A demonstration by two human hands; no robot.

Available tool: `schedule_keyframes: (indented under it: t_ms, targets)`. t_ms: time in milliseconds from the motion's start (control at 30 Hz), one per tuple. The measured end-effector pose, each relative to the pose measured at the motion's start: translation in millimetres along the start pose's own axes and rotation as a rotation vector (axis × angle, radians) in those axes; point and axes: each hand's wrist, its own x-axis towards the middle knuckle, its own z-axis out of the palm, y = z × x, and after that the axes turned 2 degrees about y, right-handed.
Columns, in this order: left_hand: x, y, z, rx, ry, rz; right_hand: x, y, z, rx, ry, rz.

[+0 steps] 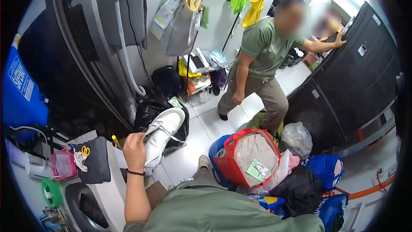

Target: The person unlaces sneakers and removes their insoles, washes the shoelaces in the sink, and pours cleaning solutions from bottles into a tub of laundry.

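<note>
My left hand (134, 151), with a dark beaded bracelet at the wrist, is closed on a white sneaker (162, 134). The fingers pinch its upper edge near the ankle opening, and the toe points up and away from me. Loose white laces (174, 139) hang off its side. Behind the sneaker lies a black plastic bag (145, 112) on the floor. Left of the hand is a counter with a dark folded cloth (95, 160), yellow-handled scissors (86, 151) and a white cord (80, 161). My right hand is out of view.
Another person (264, 53) stands ahead, one hand on a dark fridge-like cabinet (343, 71). A red bag (226, 160) and a black bag (299, 191) crowd the floor at right. A sink (74, 197) and a blue container (23, 90) are at left.
</note>
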Motion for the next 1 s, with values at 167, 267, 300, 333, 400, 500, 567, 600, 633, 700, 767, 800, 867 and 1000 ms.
schedule_keyframes:
  t_ms: [167, 267, 300, 333, 400, 500, 567, 600, 633, 700, 767, 800, 867, 1000]
  targets:
    - [2.3, 1.9, 10.2, -0.027, -0.014, 0.035, 5.3, -3.5, -0.4, 0.033, 0.021, -0.031]
    - [5.3, 8.2, 8.9, -0.041, 0.014, 0.044, 10.5, -4.7, -2.6, 0.032, 0.023, -0.045]
    - [5.2, 11.7, 8.9, -0.052, 0.025, 0.05, 11.1, -5.0, -4.0, 0.03, 0.022, -0.05]
    - [6.4, 14.4, 8.2, -0.058, 0.038, 0.055, 13.1, -6.4, -5.7, 0.028, 0.02, -0.055]
    - [7.5, 16.9, 5.2, -0.069, 0.049, 0.054, 17.3, -8.0, -7.2, 0.02, 0.015, -0.068]
    - [7.8, 20.7, 2.6, -0.082, 0.071, 0.053, 23.5, -11.1, -13.1, -0.003, 0.005, -0.086]
    - [6.1, 22.8, -0.5, -0.096, 0.062, 0.024, 26.5, -13.4, -16.9, -0.016, -0.007, -0.098]
    - [3.9, 22.6, -1.4, -0.088, 0.064, 0.029, 27.6, -13.6, -18.5, -0.023, -0.008, -0.101]
    - [2.6, 21.4, -1.7, -0.081, 0.066, 0.039, 29.5, -14.5, -19.8, -0.028, -0.011, -0.102]
    - [3.3, 20.6, -3.8, -0.081, 0.07, 0.053, 32.2, -15.7, -22.6, -0.047, -0.016, -0.107]
    - [0.1, 20.5, -8.2, -0.09, 0.066, 0.044, 33.7, -15.9, -22.9, -0.063, -0.027, -0.113]
    - [-0.6, 23.9, -13.0, -0.085, 0.049, 0.043, 34.2, -14.9, -22.6, -0.072, -0.031, -0.116]
    - [-6.0, 24.0, -21.5, -0.052, 0.059, 0.059, 37.6, -17.0, -24.6, -0.093, -0.042, -0.122]
    - [-10.7, 27.7, -28.4, -0.073, 0.072, 0.032, 44.7, -15.3, -31.7, -0.156, -0.075, -0.133]
